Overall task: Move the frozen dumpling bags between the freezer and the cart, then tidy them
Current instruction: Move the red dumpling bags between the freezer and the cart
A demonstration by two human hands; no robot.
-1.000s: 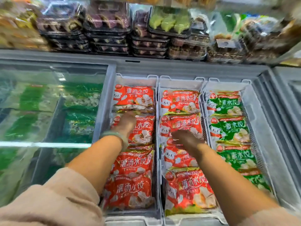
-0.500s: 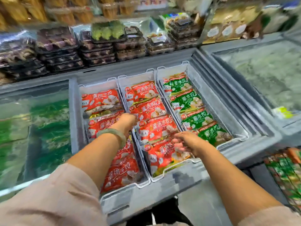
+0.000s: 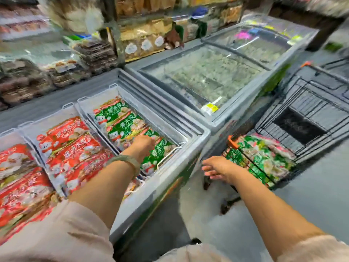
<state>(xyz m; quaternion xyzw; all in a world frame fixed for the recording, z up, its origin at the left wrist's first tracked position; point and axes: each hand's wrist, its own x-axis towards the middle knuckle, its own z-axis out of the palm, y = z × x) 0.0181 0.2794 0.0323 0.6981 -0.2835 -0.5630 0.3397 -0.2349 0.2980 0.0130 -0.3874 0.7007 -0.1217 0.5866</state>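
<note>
Head view is showing the left hand (image 3: 144,145) touching green dumpling bags (image 3: 158,154) in the freezer (image 3: 196,132), frame centre; its grip I cannot tell. The right hand (image 3: 219,169), grip wide and empty, is hovering near the cart bags (image 3: 260,157), centre right.

Blur hides whether the left grip (image 3: 144,146) holds a green bag (image 3: 160,153); the cart (image 3: 321,99) runs off the right edge.

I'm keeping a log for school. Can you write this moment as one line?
left hand: on green freezer bags, grip unclear | right hand: open, empty, near cart | cart: green bags inside
</note>
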